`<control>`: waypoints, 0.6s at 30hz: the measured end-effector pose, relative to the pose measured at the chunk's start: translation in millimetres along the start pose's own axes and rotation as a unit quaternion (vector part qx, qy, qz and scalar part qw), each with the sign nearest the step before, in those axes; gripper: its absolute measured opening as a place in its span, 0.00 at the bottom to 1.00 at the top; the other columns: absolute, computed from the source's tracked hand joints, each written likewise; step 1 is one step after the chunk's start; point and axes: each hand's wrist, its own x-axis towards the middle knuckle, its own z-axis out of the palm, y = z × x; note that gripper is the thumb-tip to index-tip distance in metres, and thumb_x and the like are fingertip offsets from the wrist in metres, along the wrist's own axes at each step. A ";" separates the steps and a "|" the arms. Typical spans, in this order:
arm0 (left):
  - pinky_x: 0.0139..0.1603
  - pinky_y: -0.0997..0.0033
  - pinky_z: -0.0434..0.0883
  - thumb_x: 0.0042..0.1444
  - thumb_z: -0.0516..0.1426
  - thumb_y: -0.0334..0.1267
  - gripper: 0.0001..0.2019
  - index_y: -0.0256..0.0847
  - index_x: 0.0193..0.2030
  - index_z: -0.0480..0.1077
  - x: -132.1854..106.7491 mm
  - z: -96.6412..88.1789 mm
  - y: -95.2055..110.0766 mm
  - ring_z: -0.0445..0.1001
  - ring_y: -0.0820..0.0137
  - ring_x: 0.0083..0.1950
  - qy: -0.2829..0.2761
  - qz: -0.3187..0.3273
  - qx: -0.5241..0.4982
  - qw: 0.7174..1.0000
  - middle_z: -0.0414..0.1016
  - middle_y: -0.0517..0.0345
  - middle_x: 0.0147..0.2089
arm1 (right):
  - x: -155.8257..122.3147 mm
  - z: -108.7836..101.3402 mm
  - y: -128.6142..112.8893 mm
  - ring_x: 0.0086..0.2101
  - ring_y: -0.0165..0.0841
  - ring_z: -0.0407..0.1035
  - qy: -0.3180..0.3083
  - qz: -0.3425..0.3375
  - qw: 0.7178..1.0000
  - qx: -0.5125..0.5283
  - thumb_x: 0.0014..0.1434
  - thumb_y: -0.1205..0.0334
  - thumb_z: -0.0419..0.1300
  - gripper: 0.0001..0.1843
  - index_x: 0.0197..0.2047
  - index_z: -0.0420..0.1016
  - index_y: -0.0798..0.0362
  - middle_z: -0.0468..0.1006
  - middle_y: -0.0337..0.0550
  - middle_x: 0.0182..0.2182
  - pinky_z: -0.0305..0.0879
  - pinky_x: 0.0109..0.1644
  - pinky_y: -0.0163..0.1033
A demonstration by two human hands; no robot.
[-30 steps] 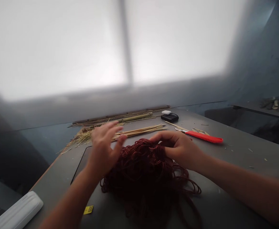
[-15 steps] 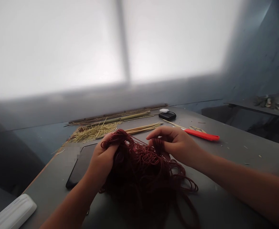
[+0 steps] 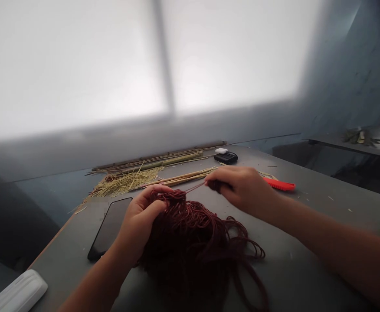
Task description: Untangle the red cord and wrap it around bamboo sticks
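Note:
A large tangled heap of dark red cord [image 3: 193, 234] lies on the grey table in front of me, its loops spilling to the right. My left hand [image 3: 146, 214] is closed on a bunch of the cord at the heap's upper left, thumb pressed over it. Up and to the right, my right hand [image 3: 237, 186] is closed round a small wad of the same cord. A couple of strands stretch taut between the two hands. The lower part of the heap is too dark to make out.
Left of the heap lies a black phone [image 3: 110, 227], with a white object [image 3: 19, 294] at the near left edge. Behind are straw scraps [image 3: 128, 180], thin sticks [image 3: 183, 177], and a black box [image 3: 225, 157]. A red-handled cutter [image 3: 281, 184] is beyond my right wrist.
My right hand has risen and closed, drawing strands away from the heap. My left hand has lowered slightly, still gripping its bunch. The view has shifted a little.

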 end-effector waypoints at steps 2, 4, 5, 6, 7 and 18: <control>0.30 0.71 0.75 0.46 0.63 0.36 0.09 0.44 0.36 0.78 -0.6 2.7 -1.4 0.78 0.67 0.32 -0.025 0.037 0.056 0.997 0.82 0.57 0.37 | 1.3 -5.9 3.5 0.32 0.33 0.74 0.066 -0.004 0.997 -0.051 0.57 0.73 0.53 0.15 0.37 0.79 0.49 0.83 0.42 0.33 0.67 0.37 0.36; 0.33 0.67 0.76 0.49 0.60 0.37 0.09 0.46 0.38 0.78 0.2 3.7 -3.7 0.79 0.64 0.36 -0.028 0.092 0.117 0.988 0.82 0.56 0.39 | 2.3 -9.6 3.7 0.31 0.33 0.74 0.093 -0.001 0.994 -0.061 0.57 0.73 0.53 0.15 0.37 0.78 0.48 0.82 0.41 0.32 0.67 0.36 0.36; 0.37 0.64 0.77 0.51 0.59 0.36 0.09 0.46 0.38 0.78 1.3 3.1 -5.4 0.79 0.62 0.39 -0.023 0.121 0.151 0.981 0.82 0.56 0.40 | 2.6 -10.3 2.6 0.31 0.32 0.74 0.093 0.002 0.995 -0.047 0.56 0.74 0.53 0.15 0.36 0.78 0.48 0.82 0.40 0.31 0.67 0.36 0.36; 0.42 0.61 0.77 0.52 0.57 0.35 0.09 0.46 0.38 0.78 2.7 1.7 -7.2 0.79 0.61 0.42 -0.013 0.152 0.190 0.970 0.81 0.55 0.41 | 2.8 -10.2 0.8 0.30 0.32 0.74 0.085 0.006 0.996 -0.020 0.55 0.74 0.53 0.15 0.36 0.78 0.48 0.82 0.39 0.30 0.67 0.35 0.35; 0.48 0.57 0.76 0.52 0.55 0.34 0.10 0.46 0.37 0.78 4.2 -0.4 -9.0 0.78 0.60 0.45 0.001 0.184 0.231 0.955 0.80 0.55 0.42 | 2.7 -9.4 -1.6 0.29 0.31 0.74 0.071 0.009 0.997 0.014 0.54 0.74 0.53 0.14 0.36 0.78 0.49 0.82 0.38 0.29 0.67 0.34 0.34; 0.63 0.65 0.66 0.50 0.57 0.28 0.14 0.49 0.42 0.75 -12.5 -9.0 3.4 0.69 0.65 0.56 0.052 0.376 0.011 0.925 0.72 0.58 0.47 | -8.0 -3.2 -26.6 0.27 0.29 0.73 -0.002 0.012 0.974 0.227 0.54 0.73 0.58 0.11 0.36 0.80 0.52 0.82 0.39 0.28 0.67 0.29 0.32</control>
